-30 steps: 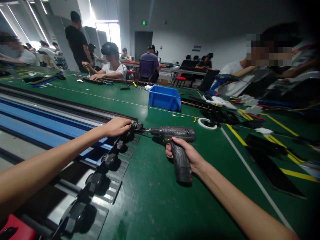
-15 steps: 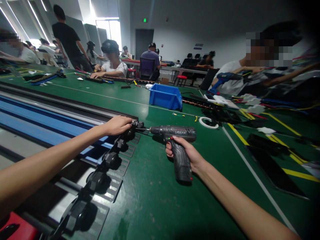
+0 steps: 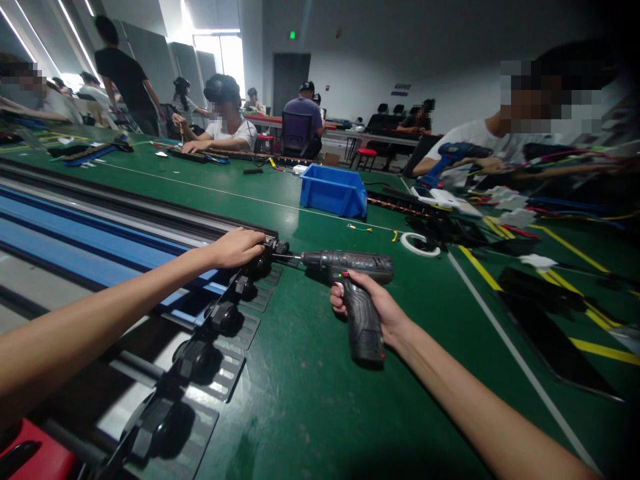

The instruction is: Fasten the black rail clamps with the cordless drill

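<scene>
My right hand (image 3: pixel 373 303) is wrapped round the grip of a black cordless drill (image 3: pixel 365 320), held level and pointing left. Its long thin bit (image 3: pixel 287 257) reaches the far corner of a frame of black and blue rails (image 3: pixel 125 240). On top of that corner lies my left hand (image 3: pixel 239 248), palm down with fingers stretched out, close to the bit's tip. Black knob-like fittings (image 3: pixel 226 318) line the frame's near end, beside slotted dark plates (image 3: pixel 225 373) on the table. The exact contact at the bit's tip is hidden in shadow.
A blue bin (image 3: pixel 333 192) stands on the green table (image 3: pixel 300 400) beyond the drill. Right of it lie a white ring (image 3: pixel 420 245), loose wires and a dark flat panel (image 3: pixel 560 347). A co-worker at right is near a blue drill (image 3: pixel 453 160). Red plastic (image 3: pixel 35 450) shows at lower left.
My hands and the drill stay nearly in place at the rail corner, while the view shifts slightly. Across the table, a co-worker's hand has risen with a tool.
</scene>
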Action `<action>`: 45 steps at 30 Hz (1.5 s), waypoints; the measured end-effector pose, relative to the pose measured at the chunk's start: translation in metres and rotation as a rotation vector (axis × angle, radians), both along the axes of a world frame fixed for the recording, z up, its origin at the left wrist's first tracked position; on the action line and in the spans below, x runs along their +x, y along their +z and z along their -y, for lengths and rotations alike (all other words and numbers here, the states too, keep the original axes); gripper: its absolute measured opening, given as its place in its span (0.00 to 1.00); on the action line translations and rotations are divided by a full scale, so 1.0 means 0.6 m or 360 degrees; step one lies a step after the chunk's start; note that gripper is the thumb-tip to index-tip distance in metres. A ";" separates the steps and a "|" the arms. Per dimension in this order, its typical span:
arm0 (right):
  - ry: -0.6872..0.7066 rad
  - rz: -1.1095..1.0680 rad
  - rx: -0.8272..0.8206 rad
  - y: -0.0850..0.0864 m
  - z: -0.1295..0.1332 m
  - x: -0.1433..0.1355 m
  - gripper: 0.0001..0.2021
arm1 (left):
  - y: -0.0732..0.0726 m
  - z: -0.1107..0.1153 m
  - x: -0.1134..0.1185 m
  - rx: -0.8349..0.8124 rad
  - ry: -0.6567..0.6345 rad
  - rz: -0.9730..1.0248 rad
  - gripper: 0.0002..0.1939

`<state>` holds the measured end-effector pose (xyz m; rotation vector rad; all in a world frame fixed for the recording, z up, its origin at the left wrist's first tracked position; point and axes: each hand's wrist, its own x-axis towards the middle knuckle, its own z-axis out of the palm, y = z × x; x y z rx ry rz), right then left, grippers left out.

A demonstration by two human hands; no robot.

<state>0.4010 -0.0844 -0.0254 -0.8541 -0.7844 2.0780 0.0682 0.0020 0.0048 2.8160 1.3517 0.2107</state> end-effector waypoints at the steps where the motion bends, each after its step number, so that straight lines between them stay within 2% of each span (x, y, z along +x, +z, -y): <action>1: 0.0010 0.0008 -0.0014 0.001 0.000 0.001 0.15 | 0.000 0.000 0.000 -0.0004 0.0003 0.0004 0.13; 11: 0.0026 -0.0027 -0.0021 -0.003 0.003 0.005 0.15 | -0.004 0.001 -0.002 -0.0002 -0.0038 0.0071 0.13; 15: -0.0008 -0.0024 -0.0038 -0.001 0.007 0.008 0.15 | -0.002 0.004 -0.003 0.0058 0.0018 0.0141 0.16; 21: -0.0178 -0.0135 -0.0140 0.008 0.017 0.015 0.15 | 0.007 0.008 -0.011 0.0250 0.0211 0.0135 0.23; 26: -0.0431 -0.0219 -0.0081 0.000 0.010 0.022 0.15 | 0.004 0.002 -0.027 0.0211 0.0440 0.0156 0.27; 34: -0.0636 -0.0254 0.0045 -0.003 -0.001 0.019 0.16 | -0.006 -0.005 -0.033 0.0143 0.0503 0.0099 0.27; 37: -0.0618 -0.0186 0.0043 -0.006 -0.004 0.026 0.19 | -0.008 -0.007 -0.033 0.0159 0.0502 0.0089 0.27; 41: -0.0472 -0.0002 0.0016 -0.009 -0.007 0.041 0.23 | -0.013 -0.011 -0.036 0.0183 0.0503 0.0076 0.27; 45: -0.0422 0.0108 0.0032 0.000 -0.005 0.053 0.19 | -0.014 -0.013 -0.038 0.0205 0.0490 0.0071 0.27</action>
